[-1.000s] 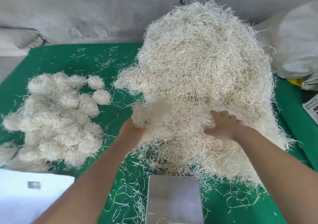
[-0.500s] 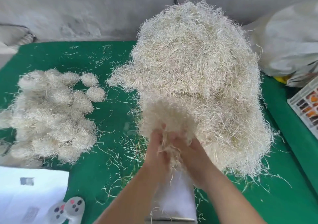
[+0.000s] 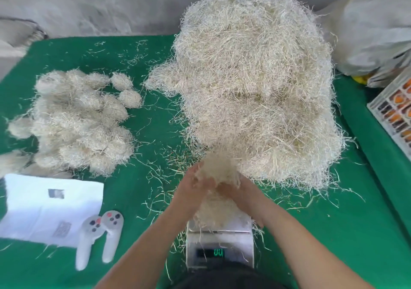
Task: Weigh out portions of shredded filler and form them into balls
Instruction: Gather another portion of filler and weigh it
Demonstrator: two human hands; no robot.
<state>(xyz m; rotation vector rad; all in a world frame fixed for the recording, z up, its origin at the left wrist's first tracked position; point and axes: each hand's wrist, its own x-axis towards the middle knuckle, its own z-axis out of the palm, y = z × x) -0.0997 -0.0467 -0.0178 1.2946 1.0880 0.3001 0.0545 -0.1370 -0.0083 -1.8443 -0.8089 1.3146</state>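
Observation:
A tall heap of pale shredded filler (image 3: 251, 84) covers the middle and right of the green table (image 3: 142, 177). Several finished filler balls (image 3: 75, 124) lie grouped at the left. A silver scale (image 3: 220, 251) with a lit green display stands at the near edge, and a small clump of filler (image 3: 213, 213) lies on its plate. My left hand (image 3: 191, 188) and my right hand (image 3: 240, 193) together hold a tuft of filler (image 3: 219, 166) just above the scale, at the foot of the heap.
A white sheet of paper (image 3: 44, 206) and two white handheld controllers (image 3: 100, 237) lie at the near left. A slatted crate (image 3: 393, 111) stands at the right edge, a grey sack (image 3: 373, 26) behind it. Loose strands litter the green cloth.
My hands came together on a tuft at the foot of the heap and drew it towards me over the scale. The view tilted down, showing the scale display and controllers.

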